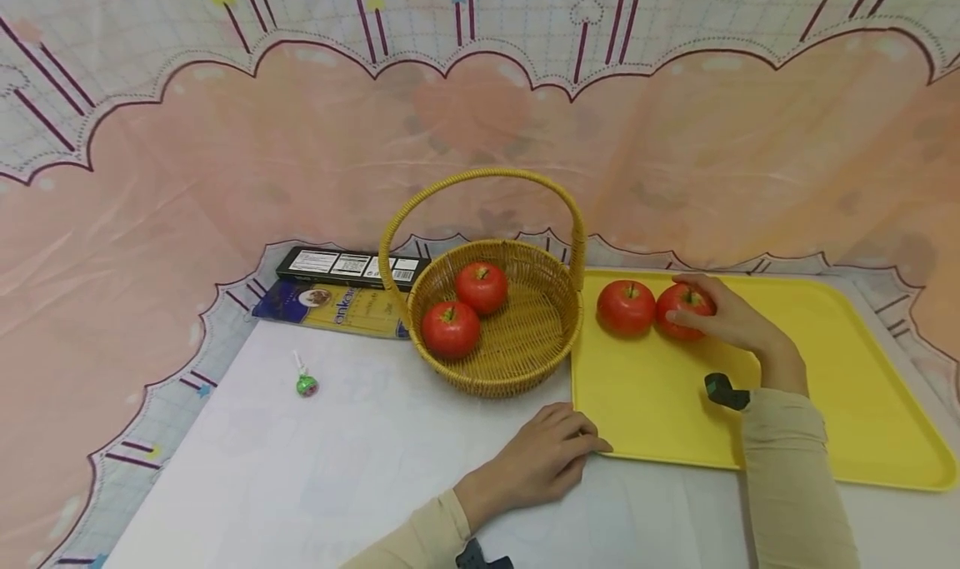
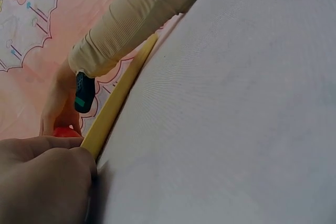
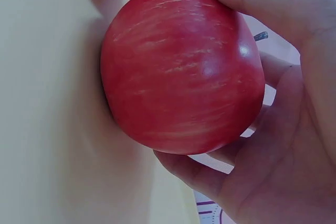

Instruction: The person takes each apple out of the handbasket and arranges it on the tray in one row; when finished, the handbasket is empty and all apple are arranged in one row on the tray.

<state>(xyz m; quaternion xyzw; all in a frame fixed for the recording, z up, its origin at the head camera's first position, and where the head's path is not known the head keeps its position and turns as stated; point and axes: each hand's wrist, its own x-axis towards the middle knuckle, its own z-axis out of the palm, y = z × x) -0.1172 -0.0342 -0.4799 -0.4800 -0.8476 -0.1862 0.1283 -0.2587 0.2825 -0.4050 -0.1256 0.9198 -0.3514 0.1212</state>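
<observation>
My right hand (image 1: 735, 317) grips a red apple (image 3: 181, 74) between thumb and fingers; the apple rests on the yellow tray (image 1: 840, 369). A second red apple (image 1: 626, 308) lies on the tray just left of it, very close or touching. At the tray's near left corner, my left hand (image 1: 534, 459) holds the rim with bent fingers. In the left wrist view, fingers and thumb of this hand (image 2: 44, 177) meet the yellow edge; the thumb's exact hold is partly hidden. Left of the tray stands a yellow wicker basket (image 1: 528, 340) with two red apples (image 1: 451, 330) inside.
A tall arched handle (image 1: 480, 173) rises over the basket. Left of it lie a long black box (image 1: 352, 267) and a yellow-and-blue packet (image 1: 345, 309). A green-wrapped lollipop (image 1: 306, 385) is on the white table (image 1: 247, 469). Patterned cloth (image 1: 480, 136) hangs behind.
</observation>
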